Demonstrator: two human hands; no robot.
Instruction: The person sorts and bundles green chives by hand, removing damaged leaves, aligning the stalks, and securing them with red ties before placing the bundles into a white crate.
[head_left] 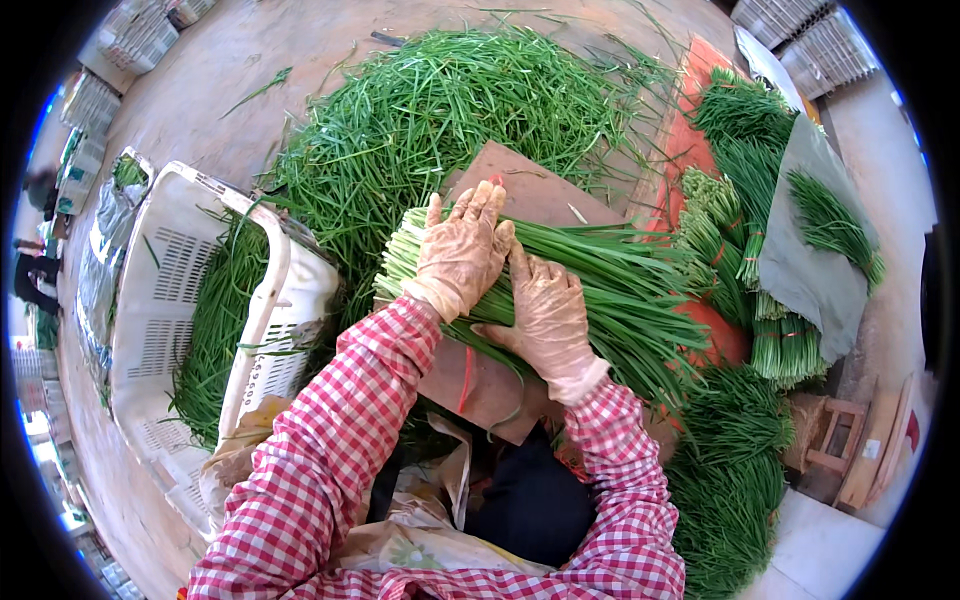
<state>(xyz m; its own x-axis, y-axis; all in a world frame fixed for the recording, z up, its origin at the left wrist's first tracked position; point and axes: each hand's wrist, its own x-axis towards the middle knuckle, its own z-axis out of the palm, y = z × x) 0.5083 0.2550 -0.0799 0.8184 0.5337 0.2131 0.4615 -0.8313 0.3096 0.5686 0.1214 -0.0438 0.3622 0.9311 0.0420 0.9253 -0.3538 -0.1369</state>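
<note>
Left hand (462, 255) lies flat, fingers outstretched across the green stalks (620, 285); right hand (550, 325) rests alongside, thumb spread, neither closed around them, seemingly to hold them together. Beneath the fingers, the brown board (530, 190) apparently gives flat support.

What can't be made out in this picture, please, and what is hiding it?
In the head view:
Palms of the left hand and right hand: hidden by the hands' backs.
Middle of the brown board: covered by the green bunch.
Part of the white basket: covered by loose greens.
Dark shapes at the left edge: too small.
</note>
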